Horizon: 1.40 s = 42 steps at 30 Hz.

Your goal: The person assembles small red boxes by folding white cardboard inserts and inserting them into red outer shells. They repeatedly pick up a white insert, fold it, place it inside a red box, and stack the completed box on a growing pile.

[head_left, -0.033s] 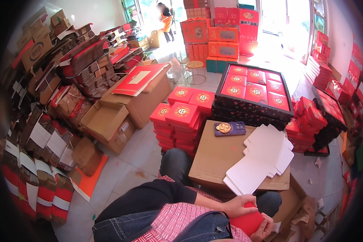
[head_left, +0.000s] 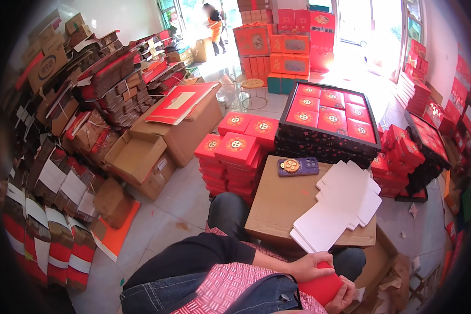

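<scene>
Low at the right, over my lap, a red card box piece [head_left: 320, 288] sits between my two hands. My left hand [head_left: 312, 267] grips its upper edge, fingers curled and thumb pressed on it. Its right side is pinched by my right hand [head_left: 343, 294]. My sleeve and jacket hide part of the piece, so its full shape cannot be made out. Just beyond my hands, a fanned stack of white die-cut box blanks [head_left: 336, 201] lies on a brown carton [head_left: 269, 209]. A purple phone [head_left: 310, 166] with a round gold ornament [head_left: 291, 166] rests on the carton's far side.
Stacked red boxes [head_left: 236, 148] stand left of the carton. Behind it sits a black tray [head_left: 281, 118] filled with red boxes. An open carton [head_left: 128, 154] and piles of flattened cardboard [head_left: 110, 94] line the left. Far off, a person in an orange apron [head_left: 216, 30] stands near the doorway.
</scene>
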{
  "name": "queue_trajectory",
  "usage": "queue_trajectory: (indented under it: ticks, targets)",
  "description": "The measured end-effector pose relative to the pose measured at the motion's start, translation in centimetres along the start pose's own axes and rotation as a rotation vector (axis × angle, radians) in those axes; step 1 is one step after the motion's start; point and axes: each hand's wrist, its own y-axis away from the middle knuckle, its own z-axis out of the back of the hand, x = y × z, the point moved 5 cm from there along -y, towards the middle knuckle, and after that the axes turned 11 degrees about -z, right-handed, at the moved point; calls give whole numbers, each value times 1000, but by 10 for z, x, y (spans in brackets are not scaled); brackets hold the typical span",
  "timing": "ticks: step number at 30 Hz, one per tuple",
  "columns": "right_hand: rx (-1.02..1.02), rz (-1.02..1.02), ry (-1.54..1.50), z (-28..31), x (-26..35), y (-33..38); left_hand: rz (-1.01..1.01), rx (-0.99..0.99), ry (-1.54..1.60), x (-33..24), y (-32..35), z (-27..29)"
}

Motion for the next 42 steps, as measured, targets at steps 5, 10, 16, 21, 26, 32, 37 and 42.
queue_trajectory:
  ticks: [5,10,16,21,26,32,37,42]
  targets:
    - [-11,-73,-45,0,-1,0,22,-36,48,4,-1,3]
    - [192,-158,-573,-9,-29,-10,78,-271,123,5,8,29]
    - [84,-497,-843,-26,-51,12,64,-649,242,-13,-5,62]
    - [-266,-434,-513,-19,-56,3,141,-594,357,-3,5,53]
    - [-95,-238,159,-1,-32,-20,182,-101,257,-8,20,54]
    - [94,-360,-480,-35,-30,-11,176,-58,255,-20,22,47]
    - [149,-295,-460,-55,4,-3,67,-53,265,-23,27,46]
    - [118,-254,-421,-70,17,-9,37,-78,289,-31,35,53]
